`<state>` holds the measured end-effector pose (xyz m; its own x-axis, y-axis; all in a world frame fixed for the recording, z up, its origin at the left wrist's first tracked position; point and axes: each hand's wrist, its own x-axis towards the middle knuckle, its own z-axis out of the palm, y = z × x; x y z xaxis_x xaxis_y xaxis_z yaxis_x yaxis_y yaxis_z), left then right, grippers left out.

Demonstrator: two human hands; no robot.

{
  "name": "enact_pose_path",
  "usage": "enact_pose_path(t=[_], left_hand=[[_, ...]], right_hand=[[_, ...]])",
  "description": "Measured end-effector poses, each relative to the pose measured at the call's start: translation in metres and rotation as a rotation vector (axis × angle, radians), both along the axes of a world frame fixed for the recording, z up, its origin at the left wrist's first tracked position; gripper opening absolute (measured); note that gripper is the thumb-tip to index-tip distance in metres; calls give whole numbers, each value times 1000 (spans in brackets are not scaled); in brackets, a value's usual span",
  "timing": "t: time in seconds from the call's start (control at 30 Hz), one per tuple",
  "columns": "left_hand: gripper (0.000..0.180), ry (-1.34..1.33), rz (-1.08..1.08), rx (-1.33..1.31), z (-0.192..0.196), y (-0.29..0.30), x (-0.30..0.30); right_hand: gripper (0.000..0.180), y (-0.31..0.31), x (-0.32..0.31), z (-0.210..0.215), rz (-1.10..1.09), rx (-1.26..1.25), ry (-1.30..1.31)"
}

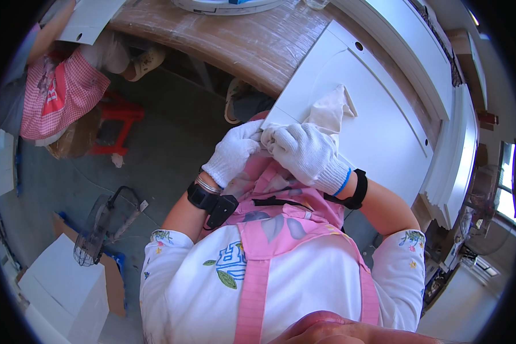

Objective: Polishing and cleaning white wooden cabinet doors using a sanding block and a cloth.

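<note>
A long wooden counter (pixel 252 46) curves across the top of the view, and a large white panel (pixel 378 126) lies on it, its near corner jutting over the counter's edge toward the person's lap. More white panels (pixel 453 149) are stacked along the right side. On the grey floor (pixel 155 155) to the left stand a white box (pixel 63 286), a small wire fan (pixel 97 235) and a red stool (pixel 117 123), with another person in a pink checked apron (pixel 57 97) seated beyond. A pale cloth (pixel 329 112) is draped on the panel just beyond the hands. Both hands wear white knit gloves and meet at the panel's near corner: the right hand (pixel 307 155) is curled over the corner, gripping the lower end of the cloth there, while the left hand (pixel 235 152) is clenched against it, pinching at the same spot.
</note>
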<state>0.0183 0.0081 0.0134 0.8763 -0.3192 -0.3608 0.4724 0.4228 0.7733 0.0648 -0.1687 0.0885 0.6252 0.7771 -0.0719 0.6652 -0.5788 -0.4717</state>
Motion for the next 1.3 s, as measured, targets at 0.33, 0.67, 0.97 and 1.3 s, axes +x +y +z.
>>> enact_pose_path(t=[0.33,0.67,0.97,1.3], left_hand=[[57,-4,21,-74,-13,0,-5],[46,68,114,-110,-9,-9,-1],[43,86,-108,-118,-11,-2,30],[45,-19,-16,607,5,-47,49]], right_hand=[[23,-13,-1,1,127,-19,-185],[20,-3,-6,-11,-79,-13,-196],[23,-271,-139,-13,-698,-118,-404],[18,-116,-87,-41,-331,27,-468]])
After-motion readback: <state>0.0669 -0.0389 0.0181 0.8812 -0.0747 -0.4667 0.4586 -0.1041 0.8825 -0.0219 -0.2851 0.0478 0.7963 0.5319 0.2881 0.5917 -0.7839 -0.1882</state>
